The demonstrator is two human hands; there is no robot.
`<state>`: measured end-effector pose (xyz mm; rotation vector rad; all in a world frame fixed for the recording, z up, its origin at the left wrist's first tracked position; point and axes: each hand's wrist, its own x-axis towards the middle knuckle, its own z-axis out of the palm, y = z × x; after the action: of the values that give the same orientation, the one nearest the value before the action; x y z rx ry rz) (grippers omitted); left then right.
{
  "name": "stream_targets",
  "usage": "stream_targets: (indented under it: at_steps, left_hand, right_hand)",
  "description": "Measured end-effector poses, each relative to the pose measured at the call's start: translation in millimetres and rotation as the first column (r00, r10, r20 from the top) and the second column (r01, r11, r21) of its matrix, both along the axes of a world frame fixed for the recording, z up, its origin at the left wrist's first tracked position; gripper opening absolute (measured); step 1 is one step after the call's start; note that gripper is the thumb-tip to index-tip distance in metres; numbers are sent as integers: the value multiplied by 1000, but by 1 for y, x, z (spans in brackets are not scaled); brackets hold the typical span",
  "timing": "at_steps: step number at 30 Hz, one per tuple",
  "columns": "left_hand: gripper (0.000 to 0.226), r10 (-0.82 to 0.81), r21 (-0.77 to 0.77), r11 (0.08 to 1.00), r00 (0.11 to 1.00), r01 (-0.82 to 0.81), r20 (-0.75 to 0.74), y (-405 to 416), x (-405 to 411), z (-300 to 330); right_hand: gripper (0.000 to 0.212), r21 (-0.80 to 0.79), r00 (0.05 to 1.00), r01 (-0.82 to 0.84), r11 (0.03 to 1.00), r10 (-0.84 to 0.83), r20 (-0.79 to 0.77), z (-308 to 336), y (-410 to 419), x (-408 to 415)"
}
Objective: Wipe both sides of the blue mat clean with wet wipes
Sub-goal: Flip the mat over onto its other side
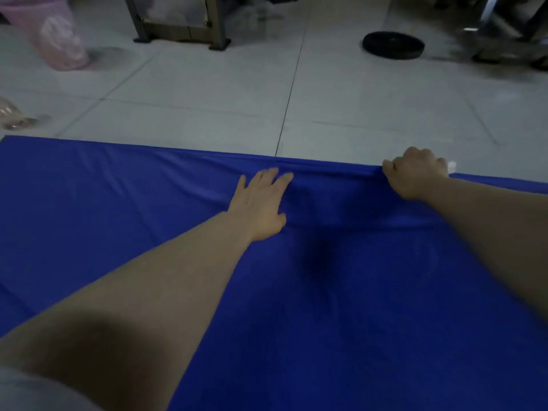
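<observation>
One head-worn view looks forward and steeply down from close above, along both outstretched forearms. The mat [118,218] fills the near lower half; the tiled floor [207,99] stretches away to the top edge.

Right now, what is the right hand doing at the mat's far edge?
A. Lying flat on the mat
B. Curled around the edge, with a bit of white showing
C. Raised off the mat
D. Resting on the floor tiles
B: the right hand curls over the far edge of the mat, with a bit of white beside its fingers, while the left hand lies flat.
</observation>
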<state>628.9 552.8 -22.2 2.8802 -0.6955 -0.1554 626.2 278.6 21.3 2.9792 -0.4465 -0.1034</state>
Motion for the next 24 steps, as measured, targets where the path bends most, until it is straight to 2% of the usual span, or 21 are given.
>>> stream_targets:
  at_steps: [3, 5, 7, 8, 10, 13, 17, 21, 24]
  left_hand:
    - [78, 55, 105, 994, 983, -37, -174, 23, -11, -62]
    - [74, 109, 166, 984, 951, -63, -289, 36, -16, -101]
    - [68, 149, 188, 979, 920, -85, -363, 44, -21, -132]
    - [65, 156, 187, 978, 915, -91, -371, 45, -23, -144]
    - [62, 155, 180, 978, 934, -101, -321, 47, -28, -163]
    - [61, 154, 152, 981, 962, -121, -224, 48, -32, -179]
    - [61, 162, 138, 980, 977, -143, -138, 50, -35, -189]
    - [61, 154, 126, 982, 981, -139, -118, 51, -36, -191]
    - [60, 144, 92, 987, 984, -135, -105, 53, -37, -192]
  right_hand:
    - [52, 51, 988, 150, 987, -151, 13, -50, -10, 5]
    - [38, 133, 961, 261, 956, -271, 61, -87, -8, -6]
    - [29, 251, 955, 263, 932, -288, 69, -130, 6, -27]
    - [34, 329, 963, 223, 918, -259, 70, -153, 17, -40]
    - [44, 396, 991, 99, 913, -128, 49, -197, 39, -63]
    - [51, 330, 999, -13, 944, -4, 50, -236, 58, -76]
    - [51, 344, 993, 13, 939, -53, 107, -241, 62, -77]
    - [51, 308, 992, 19, 951, -55, 110, -241, 68, -81]
    - [50, 362, 982, 61, 930, -121, 146, -240, 72, -87]
